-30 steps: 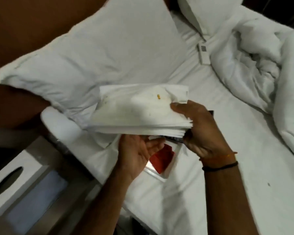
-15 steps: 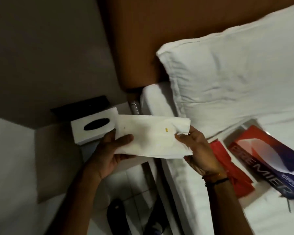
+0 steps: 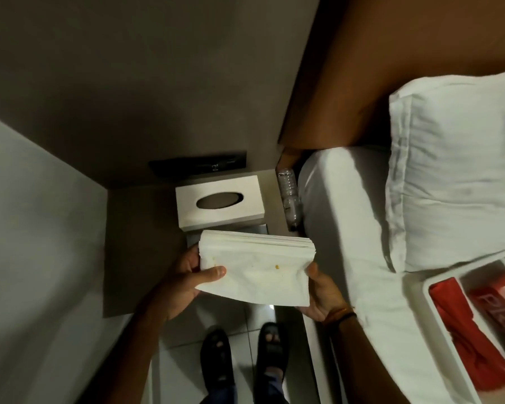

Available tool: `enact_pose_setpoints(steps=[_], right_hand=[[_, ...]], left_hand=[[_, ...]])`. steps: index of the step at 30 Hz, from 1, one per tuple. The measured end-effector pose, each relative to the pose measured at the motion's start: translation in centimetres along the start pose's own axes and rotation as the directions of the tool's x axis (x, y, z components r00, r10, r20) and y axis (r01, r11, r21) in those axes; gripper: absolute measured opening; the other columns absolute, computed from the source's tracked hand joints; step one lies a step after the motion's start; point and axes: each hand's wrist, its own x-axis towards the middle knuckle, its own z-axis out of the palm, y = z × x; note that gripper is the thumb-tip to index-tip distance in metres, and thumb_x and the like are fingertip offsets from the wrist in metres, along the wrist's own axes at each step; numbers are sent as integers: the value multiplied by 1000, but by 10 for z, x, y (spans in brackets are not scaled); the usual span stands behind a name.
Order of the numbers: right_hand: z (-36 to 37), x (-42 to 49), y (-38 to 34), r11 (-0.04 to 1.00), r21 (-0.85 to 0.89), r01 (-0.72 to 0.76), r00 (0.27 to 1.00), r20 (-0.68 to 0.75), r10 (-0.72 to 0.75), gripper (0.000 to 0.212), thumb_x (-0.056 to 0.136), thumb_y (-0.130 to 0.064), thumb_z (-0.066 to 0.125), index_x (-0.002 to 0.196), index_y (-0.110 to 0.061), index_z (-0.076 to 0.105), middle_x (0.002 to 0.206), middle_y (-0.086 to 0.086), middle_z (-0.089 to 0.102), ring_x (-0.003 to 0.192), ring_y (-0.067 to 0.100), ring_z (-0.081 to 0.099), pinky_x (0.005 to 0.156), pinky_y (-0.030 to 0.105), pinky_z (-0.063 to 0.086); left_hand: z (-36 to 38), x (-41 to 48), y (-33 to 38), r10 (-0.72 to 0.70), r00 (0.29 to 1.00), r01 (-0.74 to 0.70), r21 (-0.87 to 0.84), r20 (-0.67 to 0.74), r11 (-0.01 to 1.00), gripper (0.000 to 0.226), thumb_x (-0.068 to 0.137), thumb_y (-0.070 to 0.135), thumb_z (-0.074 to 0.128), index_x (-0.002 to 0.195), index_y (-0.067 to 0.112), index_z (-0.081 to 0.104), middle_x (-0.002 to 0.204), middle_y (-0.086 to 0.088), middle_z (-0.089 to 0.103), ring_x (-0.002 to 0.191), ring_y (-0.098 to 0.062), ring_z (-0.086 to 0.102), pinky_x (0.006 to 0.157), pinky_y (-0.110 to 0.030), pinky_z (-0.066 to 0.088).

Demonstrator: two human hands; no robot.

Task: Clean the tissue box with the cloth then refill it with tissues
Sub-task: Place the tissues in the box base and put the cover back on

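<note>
A stack of white tissues [image 3: 254,269] with small yellow specks on top is held flat between both hands. My left hand [image 3: 181,284] grips its left end, thumb on top. My right hand [image 3: 318,293] grips its right end from below. Just beyond the stack, the white tissue box [image 3: 245,211] with an oval slot sits on the bedside table [image 3: 140,243]. A red cloth [image 3: 464,339] lies on the bed at the far right, beside a red tissue pack [image 3: 502,313].
The bed [image 3: 347,228] with a white pillow [image 3: 455,170] fills the right side. A plastic bottle [image 3: 289,196] is wedged between table and mattress. A black device [image 3: 199,167] lies behind the box. My feet in dark sandals [image 3: 242,357] stand on the tiled floor.
I have turned from the bed toward the bedside table, carrying the tissue stack with both hands. The stack now sits lower, just in front of the tissue box.
</note>
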Motion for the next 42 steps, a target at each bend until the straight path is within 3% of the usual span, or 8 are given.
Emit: enact_pose_setpoints(steps=[5, 9, 12, 16, 22, 26, 31, 42], right_hand=[[-30, 38, 22, 989, -54, -138, 989, -63, 135, 110, 35, -77, 87, 121, -11, 75, 127, 19, 70, 113, 36, 70, 89, 50, 60], [-48, 60, 30, 978, -107, -177, 984, -38, 174, 99, 41, -55, 99, 124, -9, 71, 122, 18, 72, 107, 32, 72, 89, 49, 61], [-54, 83, 34, 929, -358, -92, 993, -97, 61, 66, 64, -19, 94, 124, -7, 67, 116, 13, 75, 106, 30, 72, 81, 39, 63], [-55, 117, 35, 738, -672, -50, 964, -226, -140, 44, 82, 12, 73, 121, -6, 68, 111, 8, 77, 97, 25, 76, 73, 30, 62], [-59, 154, 28, 411, -906, -101, 897, -261, -355, 9, 91, -22, 75, 99, -20, 74, 88, -4, 78, 85, 17, 71, 73, 25, 57], [-58, 171, 32, 170, -952, -253, 811, -305, -500, 28, 85, -38, 78, 69, -31, 56, 64, -16, 58, 61, -1, 54, 53, 5, 37], [-59, 181, 37, 106, -947, -302, 766, -308, -565, 23, 83, -39, 80, 89, -21, 67, 75, -10, 62, 63, 1, 54, 56, 11, 37], [-51, 179, 32, -60, -940, -336, 732, -221, -644, 29, 94, -40, 65, 90, -13, 74, 86, 11, 75, 83, 31, 69, 79, 36, 57]], left_hand=[[-39, 23, -42, -128, 992, 128, 8, 4, 992, 79, 61, 20, 92, 131, 12, 57, 126, -11, 71, 115, -29, 68, 83, -32, 59], [-61, 37, -76, -134, 984, 137, 15, -122, 991, 61, 71, 14, 80, 129, 20, 60, 122, -4, 73, 113, -24, 69, 79, -31, 60], [-76, 51, -97, -128, 963, 119, -52, -235, 991, 53, 77, 9, 79, 126, 23, 63, 121, -3, 73, 111, -24, 70, 76, -36, 61], [-86, 72, -110, -128, 940, 124, -34, -315, 992, 33, 91, 15, 71, 119, 32, 66, 116, 3, 75, 105, -18, 72, 73, -37, 62], [-90, 106, -113, 67, 846, 231, 477, -529, 848, 32, 93, 40, 67, 118, 22, 61, 97, 9, 63, 88, -8, 61, 78, -27, 51], [-90, 116, -110, 220, 811, 230, 641, -543, 732, 21, 92, 38, 68, 86, 19, 60, 76, 5, 58, 68, -8, 54, 62, -24, 45], [-92, 123, -109, 254, 806, 247, 694, -535, 677, 25, 92, 35, 69, 93, 11, 69, 82, -1, 67, 73, -17, 61, 63, -25, 47], [-92, 121, -107, 259, 812, 299, 754, -523, 584, 29, 87, 41, 75, 86, 12, 74, 75, 1, 70, 68, -15, 65, 55, -21, 42]])
